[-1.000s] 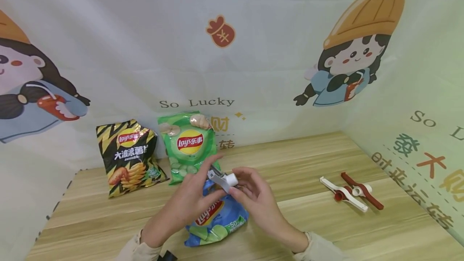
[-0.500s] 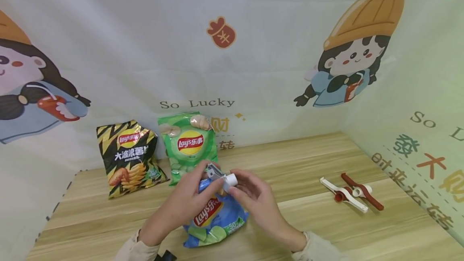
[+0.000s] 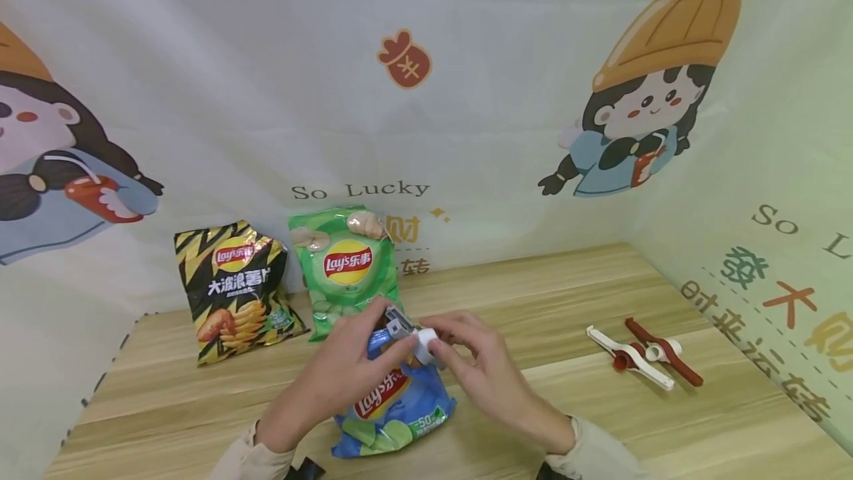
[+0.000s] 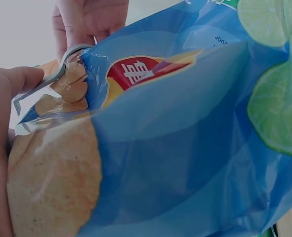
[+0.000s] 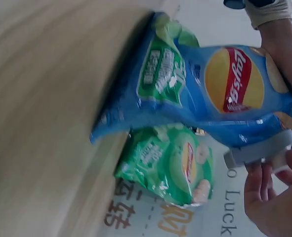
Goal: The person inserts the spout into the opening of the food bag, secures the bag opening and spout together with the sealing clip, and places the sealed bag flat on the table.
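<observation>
A blue Lay's chip bag [image 3: 406, 410] stands between both hands with a grey bag clip [image 3: 398, 323] across its top. The clip carries a white spout or cap [image 3: 426, 348]. My left hand [image 3: 336, 372] pinches the clip's left end and the bag's top between thumb and fingers. With thumb and index finger, my right hand [image 3: 496, 376] grips the clip at the white part. In the left wrist view, the curved clip edge [image 4: 66, 60] lies beyond the crumpled bag top. The right wrist view has the clip bar [image 5: 262, 149] along the bag's top edge. How firmly it is fastened cannot be told.
A black-and-yellow chip bag [image 3: 240, 291] and a green chip bag [image 3: 346, 265] lean on the cloth backdrop behind. To the right lie two more clips, one white with red [image 3: 629, 358], one red with white [image 3: 666, 350]. Dark straps show near the sleeves.
My left index finger has come down from its raised position onto the clip's end. My right thumb and fingers have shifted onto the white part, and the clip has tilted slightly.
</observation>
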A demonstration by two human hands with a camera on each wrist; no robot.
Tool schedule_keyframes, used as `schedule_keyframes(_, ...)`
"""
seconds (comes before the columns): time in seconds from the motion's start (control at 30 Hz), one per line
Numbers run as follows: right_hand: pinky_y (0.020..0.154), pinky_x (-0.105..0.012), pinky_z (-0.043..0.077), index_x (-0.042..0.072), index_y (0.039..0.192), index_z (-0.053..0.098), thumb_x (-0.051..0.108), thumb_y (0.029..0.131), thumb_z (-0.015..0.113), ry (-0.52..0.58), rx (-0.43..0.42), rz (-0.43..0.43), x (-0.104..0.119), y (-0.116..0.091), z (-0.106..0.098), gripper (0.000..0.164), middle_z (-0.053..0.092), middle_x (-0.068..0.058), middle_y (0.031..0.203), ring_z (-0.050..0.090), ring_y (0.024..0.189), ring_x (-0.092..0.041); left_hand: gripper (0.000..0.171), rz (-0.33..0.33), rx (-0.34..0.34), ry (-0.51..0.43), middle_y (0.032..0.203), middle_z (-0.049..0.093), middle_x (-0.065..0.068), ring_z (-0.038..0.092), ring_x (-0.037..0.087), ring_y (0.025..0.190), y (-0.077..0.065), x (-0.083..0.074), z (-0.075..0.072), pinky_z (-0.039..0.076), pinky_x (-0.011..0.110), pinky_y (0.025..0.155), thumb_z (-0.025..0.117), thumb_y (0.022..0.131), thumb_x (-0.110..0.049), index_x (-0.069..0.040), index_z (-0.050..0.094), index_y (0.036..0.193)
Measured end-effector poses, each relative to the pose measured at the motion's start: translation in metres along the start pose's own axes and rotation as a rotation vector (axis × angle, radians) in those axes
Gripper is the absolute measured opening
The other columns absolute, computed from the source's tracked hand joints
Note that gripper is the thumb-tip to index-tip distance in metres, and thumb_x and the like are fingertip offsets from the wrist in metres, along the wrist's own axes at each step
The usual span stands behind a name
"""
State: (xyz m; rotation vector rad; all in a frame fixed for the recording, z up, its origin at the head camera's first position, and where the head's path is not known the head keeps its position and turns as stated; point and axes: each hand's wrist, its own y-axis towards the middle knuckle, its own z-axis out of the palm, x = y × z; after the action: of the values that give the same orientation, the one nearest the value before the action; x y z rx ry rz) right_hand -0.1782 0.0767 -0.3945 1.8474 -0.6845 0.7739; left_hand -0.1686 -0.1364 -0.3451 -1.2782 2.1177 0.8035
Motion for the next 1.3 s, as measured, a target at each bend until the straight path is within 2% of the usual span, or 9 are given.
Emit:
schedule_keyframes(0.2,0.078,-0.028,0.056,0.007,0.128,0.065,0.008,0.101,0.056,-0.150,0.039,-0.107,0.002,0.002,-0.002,0.028,0.060,-0.005,0.112,0.062,0.097,-0.015,0.044,-0.025,0.010,0.055,0.089,0.063,0.000,0.061,0.012,0.073,-0.001,-0.003,-0.001,0.052,0.026,0.056,0.062,0.095,-0.052,-0.017,0.053,0.120)
schedule_keyframes(0.37,0.068,-0.022,0.051,0.010,0.130,0.064,0.003,0.102,0.051,-0.229,0.045,-0.187,0.002,0.002,-0.002,0.031,0.054,-0.003,0.111,0.053,0.087,-0.010,0.039,0.015,0.028,0.046,0.087,0.063,-0.001,0.062,0.012,0.071,0.000,-0.002,-0.002,0.053,0.026,0.054,0.061,0.096,-0.049,-0.018,0.054,0.117)
schedule_keyframes(0.6,0.080,-0.029,0.055,0.007,0.127,0.063,0.003,0.101,0.054,-0.148,0.056,-0.168,0.000,0.000,-0.005,0.028,0.057,-0.004,0.117,0.060,0.097,-0.015,0.028,0.064,0.045,-0.011,0.085,0.066,-0.004,0.066,0.012,0.069,0.002,0.001,-0.001,0.054,0.026,0.055,0.056,0.101,-0.042,-0.016,0.056,0.113)
schedule_keyframes(0.7,0.081,-0.031,0.055,0.008,0.127,0.062,0.007,0.100,0.058,-0.128,0.057,-0.125,-0.002,-0.001,-0.007,0.027,0.060,-0.002,0.118,0.061,0.098,-0.016,0.027,0.075,0.039,-0.014,0.084,0.067,-0.004,0.066,0.012,0.068,0.002,0.002,0.000,0.054,0.027,0.055,0.057,0.101,-0.041,-0.016,0.056,0.112)
schedule_keyframes(0.83,0.084,-0.034,0.056,0.009,0.129,0.060,0.010,0.096,0.066,-0.060,0.090,-0.093,-0.006,-0.003,-0.010,0.033,0.063,-0.001,0.120,0.062,0.104,-0.017,0.028,0.088,0.029,-0.012,0.085,0.067,-0.004,0.065,0.011,0.067,0.002,0.003,0.000,0.053,0.026,0.054,0.058,0.100,-0.042,-0.017,0.056,0.112)
schedule_keyframes(0.97,0.087,-0.035,0.056,0.006,0.131,0.058,0.008,0.093,0.069,0.018,0.138,-0.124,-0.008,-0.003,-0.009,0.039,0.066,-0.007,0.121,0.067,0.106,-0.019,0.022,0.149,0.032,0.002,0.088,0.067,-0.004,0.063,0.007,0.066,0.002,0.005,-0.001,0.053,0.026,0.055,0.064,0.097,-0.027,-0.017,0.057,0.114)
schedule_keyframes(1.07,0.088,-0.035,0.056,0.006,0.131,0.058,0.007,0.093,0.069,0.045,0.147,-0.120,-0.007,-0.004,-0.007,0.039,0.067,-0.008,0.121,0.068,0.105,-0.019,0.031,0.184,0.059,0.009,0.094,0.068,-0.003,0.061,0.006,0.066,0.001,0.005,-0.004,0.053,0.027,0.057,0.064,0.090,-0.011,-0.017,0.056,0.120)
schedule_keyframes(1.13,0.089,-0.035,0.055,0.007,0.130,0.058,0.007,0.093,0.069,0.055,0.144,-0.100,-0.005,-0.005,-0.007,0.039,0.067,-0.007,0.121,0.068,0.105,-0.019,0.036,0.192,0.072,0.012,0.097,0.069,-0.002,0.062,0.006,0.068,0.001,0.006,-0.005,0.053,0.027,0.060,0.064,0.089,-0.006,-0.017,0.056,0.123)
schedule_keyframes(1.3,0.090,-0.038,0.055,0.009,0.130,0.059,0.007,0.094,0.068,0.092,0.138,-0.039,-0.002,-0.008,-0.008,0.038,0.068,-0.006,0.120,0.067,0.102,-0.019,0.039,0.172,0.087,0.020,0.100,0.070,-0.002,0.066,0.006,0.078,0.000,0.005,-0.006,0.054,0.027,0.066,0.069,0.091,-0.010,-0.019,0.054,0.126)
